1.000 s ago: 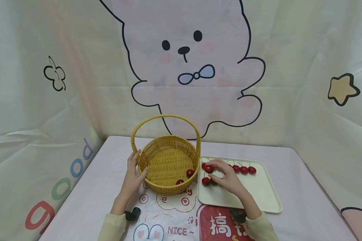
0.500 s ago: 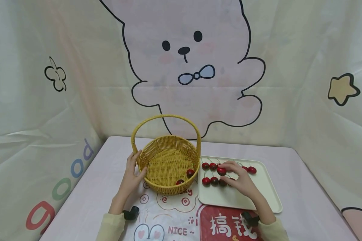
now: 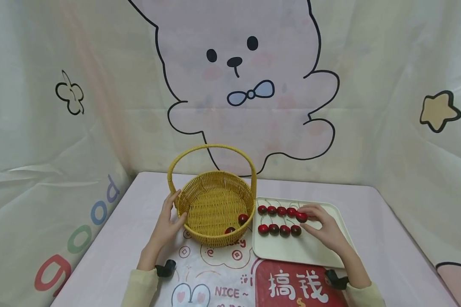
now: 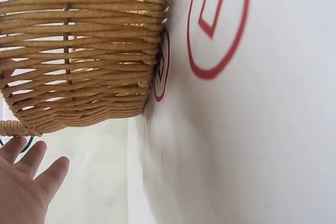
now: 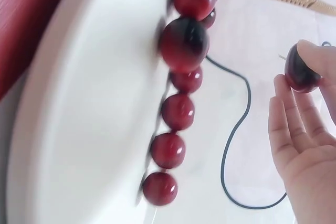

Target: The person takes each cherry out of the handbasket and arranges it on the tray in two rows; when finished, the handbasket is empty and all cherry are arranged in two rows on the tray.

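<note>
My right hand [image 3: 326,228] pinches a dark red cherry [image 3: 301,217] between thumb and fingers, over the right part of the cream tray [image 3: 311,251]. The held cherry [image 5: 300,72] also shows in the right wrist view, with the other fingers extended. Several cherries with stems lie in a back row [image 3: 281,211] and a front row [image 3: 284,230] on the tray. My left hand [image 3: 164,228] rests against the left side of a yellow wicker basket [image 3: 211,207], fingers and thumb spread at its rim. Two cherries [image 3: 243,219] lie inside. The hand hides part of the back row.
The basket's tall arched handle [image 3: 211,147] rises above it, close to the tray's left edge. A printed mat [image 3: 230,277] lies in front on the pale table [image 3: 111,238]. Patterned fabric walls [image 3: 369,106] stand behind and at both sides.
My right hand has moved rightward along the back row, carrying the cherry, uncovering the left cherries of both rows. The left hand has stayed at the basket, and the basket has not moved.
</note>
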### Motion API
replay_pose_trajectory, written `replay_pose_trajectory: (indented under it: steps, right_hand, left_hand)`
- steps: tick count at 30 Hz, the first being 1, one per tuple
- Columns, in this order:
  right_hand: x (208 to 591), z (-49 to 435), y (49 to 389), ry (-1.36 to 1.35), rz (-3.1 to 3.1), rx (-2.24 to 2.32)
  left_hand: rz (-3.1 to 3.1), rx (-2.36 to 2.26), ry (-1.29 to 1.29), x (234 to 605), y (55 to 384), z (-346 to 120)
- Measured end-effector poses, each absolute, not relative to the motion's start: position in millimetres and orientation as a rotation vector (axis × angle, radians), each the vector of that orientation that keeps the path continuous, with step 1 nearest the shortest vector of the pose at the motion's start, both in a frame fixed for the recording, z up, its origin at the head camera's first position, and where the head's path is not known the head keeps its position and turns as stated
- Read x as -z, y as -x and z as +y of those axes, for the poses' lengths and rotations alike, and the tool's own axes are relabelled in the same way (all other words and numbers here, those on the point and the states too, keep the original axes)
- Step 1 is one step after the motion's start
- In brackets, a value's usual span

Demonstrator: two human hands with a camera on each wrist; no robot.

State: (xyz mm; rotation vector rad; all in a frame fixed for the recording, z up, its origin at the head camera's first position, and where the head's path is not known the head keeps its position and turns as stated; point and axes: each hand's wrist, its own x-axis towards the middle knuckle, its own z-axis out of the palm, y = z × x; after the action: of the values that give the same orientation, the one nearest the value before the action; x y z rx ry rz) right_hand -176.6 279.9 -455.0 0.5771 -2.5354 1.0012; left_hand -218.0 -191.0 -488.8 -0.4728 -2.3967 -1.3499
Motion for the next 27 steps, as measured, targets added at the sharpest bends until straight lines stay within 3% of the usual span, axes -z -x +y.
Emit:
replay_pose_trajectory:
  steps: [27]
  right_hand:
    - [477, 313, 174, -0.419, -2.776, -1.048]
  left_hand:
    - [-2.368, 1.399, 0.474, 493, 221, -194]
